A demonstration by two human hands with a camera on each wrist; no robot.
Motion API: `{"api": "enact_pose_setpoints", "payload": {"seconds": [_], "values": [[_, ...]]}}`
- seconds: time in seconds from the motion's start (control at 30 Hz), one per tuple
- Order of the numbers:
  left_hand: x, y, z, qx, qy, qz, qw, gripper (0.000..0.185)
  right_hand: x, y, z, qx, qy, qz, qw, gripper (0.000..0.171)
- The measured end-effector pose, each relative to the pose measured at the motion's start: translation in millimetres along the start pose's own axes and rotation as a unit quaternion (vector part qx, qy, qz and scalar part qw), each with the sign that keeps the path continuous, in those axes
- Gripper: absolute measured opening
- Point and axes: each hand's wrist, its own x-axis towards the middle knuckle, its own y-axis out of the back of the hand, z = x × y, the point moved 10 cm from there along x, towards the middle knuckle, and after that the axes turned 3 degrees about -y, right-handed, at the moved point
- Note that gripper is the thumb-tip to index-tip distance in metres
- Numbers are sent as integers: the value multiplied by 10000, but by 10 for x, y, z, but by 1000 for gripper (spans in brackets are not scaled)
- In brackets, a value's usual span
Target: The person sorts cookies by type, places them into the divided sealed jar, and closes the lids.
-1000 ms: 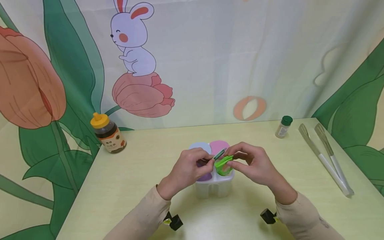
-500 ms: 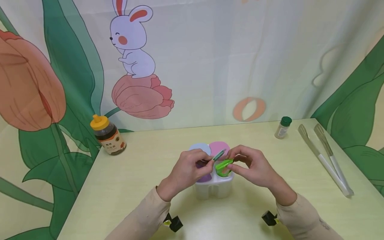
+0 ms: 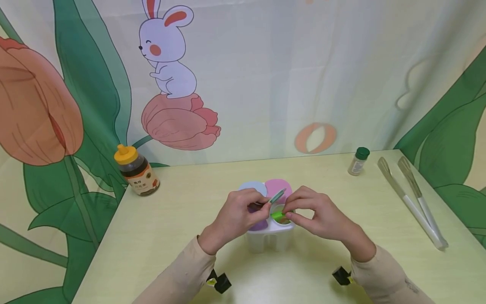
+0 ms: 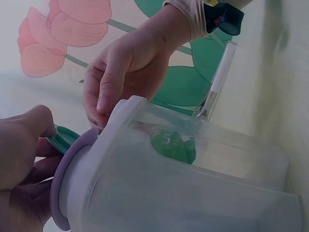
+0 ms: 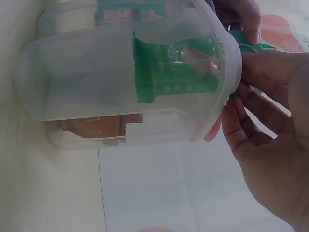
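A translucent canister (image 3: 270, 241) with several compartments stands mid-table; blue (image 3: 251, 186), pink (image 3: 277, 186) and purple (image 3: 260, 224) lids cover the others, while the front-right one is uncovered. My left hand (image 3: 243, 212) pinches a round teal-green lid (image 3: 277, 196), tilted, above the canister. At the uncovered opening, my right hand (image 3: 320, 214) pinches the upper end of a green snack packet (image 5: 181, 67). Most of that packet hangs inside the compartment in the right wrist view. My right fingers hide its top end there.
Brown packets (image 5: 96, 126) show through another compartment wall. A yellow-capped syrup bottle (image 3: 141, 175) stands at the back left. Toward the back right are a green-capped shaker jar (image 3: 358, 161) and a pair of long-handled tongs (image 3: 414, 200). A printed curtain (image 3: 247, 84) hangs behind the table.
My right hand has lowered the green packet from above the rim into the front-right compartment. My left hand stays nearly still with the teal-green lid.
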Motion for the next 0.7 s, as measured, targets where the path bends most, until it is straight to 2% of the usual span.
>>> {"api": "enact_pose_setpoints", "payload": {"seconds": [0.3,0.5,0.7], "values": [[-1,-14,-1,-12,46,-60,10000,7,-12,-22,-30,-240,198,-163,9994,22],[-1,-7,-10,-57,62,-73,9999,10,-31,-80,7,-403,-21,-576,9975,13],[13,-26,39,5,-321,-142,9994,23,-76,-60,46,-124,-108,-485,9987,19]]}}
